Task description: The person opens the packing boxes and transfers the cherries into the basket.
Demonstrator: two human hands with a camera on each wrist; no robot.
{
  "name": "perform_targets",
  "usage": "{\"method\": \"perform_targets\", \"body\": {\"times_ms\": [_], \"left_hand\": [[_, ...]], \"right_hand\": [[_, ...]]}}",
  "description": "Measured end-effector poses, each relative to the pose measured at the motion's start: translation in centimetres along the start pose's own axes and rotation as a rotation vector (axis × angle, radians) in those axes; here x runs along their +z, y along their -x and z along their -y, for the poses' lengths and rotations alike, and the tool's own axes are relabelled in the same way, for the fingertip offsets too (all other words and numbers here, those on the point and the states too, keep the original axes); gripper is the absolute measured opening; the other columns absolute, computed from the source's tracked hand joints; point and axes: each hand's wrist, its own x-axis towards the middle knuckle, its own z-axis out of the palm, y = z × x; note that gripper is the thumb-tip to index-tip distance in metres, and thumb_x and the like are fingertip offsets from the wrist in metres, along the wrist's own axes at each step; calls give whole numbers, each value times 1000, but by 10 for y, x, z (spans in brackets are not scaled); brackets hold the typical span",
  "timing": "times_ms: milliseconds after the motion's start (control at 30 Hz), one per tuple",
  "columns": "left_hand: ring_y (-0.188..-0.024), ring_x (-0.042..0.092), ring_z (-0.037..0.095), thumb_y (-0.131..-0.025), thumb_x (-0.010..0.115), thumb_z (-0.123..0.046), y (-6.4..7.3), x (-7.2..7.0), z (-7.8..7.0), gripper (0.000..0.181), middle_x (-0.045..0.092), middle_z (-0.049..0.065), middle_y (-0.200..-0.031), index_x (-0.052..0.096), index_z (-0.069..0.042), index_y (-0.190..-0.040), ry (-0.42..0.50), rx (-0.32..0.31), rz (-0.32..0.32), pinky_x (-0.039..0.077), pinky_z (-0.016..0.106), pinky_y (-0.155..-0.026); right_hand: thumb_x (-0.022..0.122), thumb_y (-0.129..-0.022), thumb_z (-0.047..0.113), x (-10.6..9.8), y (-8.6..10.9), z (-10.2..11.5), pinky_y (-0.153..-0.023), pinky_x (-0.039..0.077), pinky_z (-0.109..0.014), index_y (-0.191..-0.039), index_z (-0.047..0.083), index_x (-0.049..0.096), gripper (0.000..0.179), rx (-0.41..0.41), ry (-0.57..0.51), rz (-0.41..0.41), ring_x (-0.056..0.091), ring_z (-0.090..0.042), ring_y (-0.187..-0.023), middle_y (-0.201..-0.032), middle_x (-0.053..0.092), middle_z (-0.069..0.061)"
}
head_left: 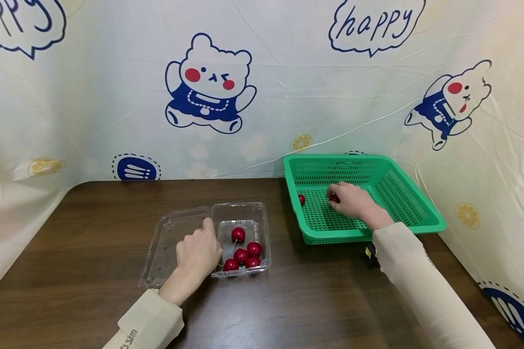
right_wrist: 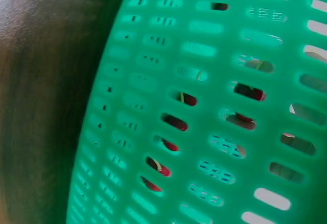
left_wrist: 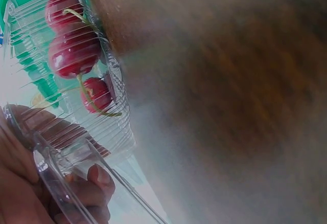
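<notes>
Right hand (head_left: 352, 199) pinches a cherry (head_left: 334, 198) (left hand (head_left: 197, 249) grips the clamshell (head_left: 265, 225)), apparently mid-pickup, likely needing lifting from the basket (head_left: 338, 236).

Soft, bright light fills the head view (glare marks the table (head_left: 323, 310) and plastic box (head_left: 265, 242)); the left wrist view blurs heavily at right.

Clear box (head_left: 268, 237): ribbed plastic, hinged lid (head_left: 157, 252) open leftward, my left hand (head_left: 198, 249) gripping its hinge side.
Boxed cherries (head_left: 238, 234): five in view, glossy red, some stemmed, most at the near side.
Green basket (head_left: 332, 236): perforated, upright, right of the box.
Stray cherry (head_left: 302, 199): red, near the basket's left wall.
Held cherry (head_left: 334, 198): red, in my right hand (head_left: 352, 200) inside the basket.
</notes>
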Motion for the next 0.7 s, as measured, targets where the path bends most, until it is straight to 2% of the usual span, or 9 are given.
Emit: {"method": "perform_targets", "body": {"times_ms": [400, 700], "left_hand": [[-62, 62, 42, -87, 52, -13, 0, 0, 0, 16, 65, 21, -76, 48, -1, -97, 0, 2, -3, 47, 51, -52], [-60, 62, 41, -88, 52, -13, 0, 0, 0, 17, 64, 21, -75, 48, -1, -97, -1, 4, -2, 47, 50, -51]], "right_hand": [[64, -93, 15, 9, 2, -3, -63, 45, -35, -98, 11, 63, 7, -5, 31, 47, 56, -18, -74, -95, 63, -8], [64, -94, 16, 10, 2, -5, -64, 47, -36, -99, 10, 63, 7, -6, 70, 52, 58, -20, -75, -96, 63, -9]]}}
